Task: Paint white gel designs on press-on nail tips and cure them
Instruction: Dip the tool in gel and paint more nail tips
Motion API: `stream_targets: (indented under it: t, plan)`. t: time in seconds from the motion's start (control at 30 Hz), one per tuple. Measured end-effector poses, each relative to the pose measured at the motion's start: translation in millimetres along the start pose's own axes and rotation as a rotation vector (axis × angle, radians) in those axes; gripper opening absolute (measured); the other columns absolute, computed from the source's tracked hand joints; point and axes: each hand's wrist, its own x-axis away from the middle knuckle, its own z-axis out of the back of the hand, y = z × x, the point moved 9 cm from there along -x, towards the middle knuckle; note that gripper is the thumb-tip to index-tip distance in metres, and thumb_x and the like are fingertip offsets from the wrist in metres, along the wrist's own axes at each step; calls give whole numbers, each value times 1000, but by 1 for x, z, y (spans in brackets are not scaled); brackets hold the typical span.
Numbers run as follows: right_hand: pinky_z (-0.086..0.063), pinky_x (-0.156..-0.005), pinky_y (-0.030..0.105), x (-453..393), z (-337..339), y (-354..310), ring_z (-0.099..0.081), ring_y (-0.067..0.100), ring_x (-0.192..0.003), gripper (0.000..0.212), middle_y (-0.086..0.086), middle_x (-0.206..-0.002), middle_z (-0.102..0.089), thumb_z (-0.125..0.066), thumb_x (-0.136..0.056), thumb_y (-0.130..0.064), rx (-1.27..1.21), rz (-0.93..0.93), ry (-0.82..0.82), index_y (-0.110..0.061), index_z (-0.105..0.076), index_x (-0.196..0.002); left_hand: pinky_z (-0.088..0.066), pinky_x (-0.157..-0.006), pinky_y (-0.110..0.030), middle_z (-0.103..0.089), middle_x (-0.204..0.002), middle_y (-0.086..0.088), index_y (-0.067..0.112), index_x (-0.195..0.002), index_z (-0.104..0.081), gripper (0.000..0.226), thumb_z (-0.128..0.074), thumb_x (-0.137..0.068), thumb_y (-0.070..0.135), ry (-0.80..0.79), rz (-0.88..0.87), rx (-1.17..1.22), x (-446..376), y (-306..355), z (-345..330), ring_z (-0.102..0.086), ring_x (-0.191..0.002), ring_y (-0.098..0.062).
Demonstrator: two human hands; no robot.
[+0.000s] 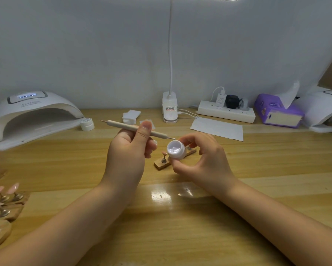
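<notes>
My left hand [129, 150] grips a beige dotting pen [121, 125], its metal tip dipped into the white gel of a small open jar [176, 150]. My right hand [201, 156] holds that jar between thumb and fingers, just above the wooden table. Behind the jar lies a small wooden nail stand [162, 163] with a pink nail tip [164, 154] on a metal holder; the jar hides much of the stand. A white curing lamp [32, 116] stands at the back left, its display lit.
The jar's white lid [87, 124] lies beside the lamp. More wooden stands with pink tips [6, 198] sit at the left edge. At the back are a desk lamp base [170, 108], power strip [226, 111], purple tissue pack [277, 112], white paper [218, 129], foam pads [131, 115] and a second lamp [328, 112].
</notes>
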Motion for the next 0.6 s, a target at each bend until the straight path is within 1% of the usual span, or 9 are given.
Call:
stream_targets:
  t: [0.07,0.13,0.2,0.23,0.27,0.37,0.47,0.6]
  plan:
    - [-37,-70,16,0,0,0,-53,11,-84,35,-10,-90,-62,-83,-68,-26,-2,1,-5,-18,-64,-96,-43,-60,-27,-58,-56,4,19,-77,-63,34,-61,-74,53,6,27,31,-1,-2,1,-52,-54,-7]
    - [-36,-70,15,0,0,-1,-53,11,-84,35,-10,-90,-62,-83,-68,-26,-9,0,1,-18,-64,-96,-42,-60,-29,-55,-55,4,24,-67,-67,31,-63,-74,54,12,59,56,-1,-5,2,-51,-53,-8]
    - [-34,-70,12,1,0,-1,-52,10,-84,35,-10,-89,-62,-83,-68,-26,-12,2,1,-18,-64,-96,-41,-59,-30,-50,-52,4,27,-59,-68,33,-63,-75,55,10,85,77,-2,-6,2,-46,-51,-10]
    - [-34,-70,12,1,-1,-2,-52,10,-84,35,-10,-89,-62,-83,-68,-27,-11,4,-1,-18,-64,-96,-39,-57,-31,-48,-51,4,25,-58,-67,35,-63,-76,55,14,100,97,-2,-7,2,-44,-49,-10]
    - [-34,-69,12,1,-1,-3,-52,10,-83,35,-10,-89,-62,-83,-68,-27,-11,6,-4,-18,-64,-95,-38,-55,-30,-45,-49,4,22,-59,-65,36,-63,-78,53,21,118,120,-2,-9,2,-42,-47,-10]
    - [-33,-70,12,1,1,-4,-52,9,-83,35,-10,-88,-62,-84,-67,-27,-11,6,0,-17,-64,-94,-37,-48,-25,-41,-46,5,13,-71,-58,37,-61,-85,48,38,195,173,-3,-16,2,-39,-43,-8]
    - [-33,-70,13,1,1,-5,-52,10,-83,35,-10,-88,-62,-84,-67,-26,-20,-2,-2,-15,-64,-94,-38,-42,-21,-40,-46,6,10,-80,-57,36,-59,-90,45,37,288,247,-3,-25,1,-39,-42,-8]
    - [-33,-71,12,1,2,-6,-53,10,-83,36,-8,-88,-63,-86,-66,-24,-26,-6,4,-14,-65,-93,-38,-39,-21,-41,-46,6,11,-78,-58,35,-60,-90,45,28,369,305,-2,-32,-2,-39,-41,-8]
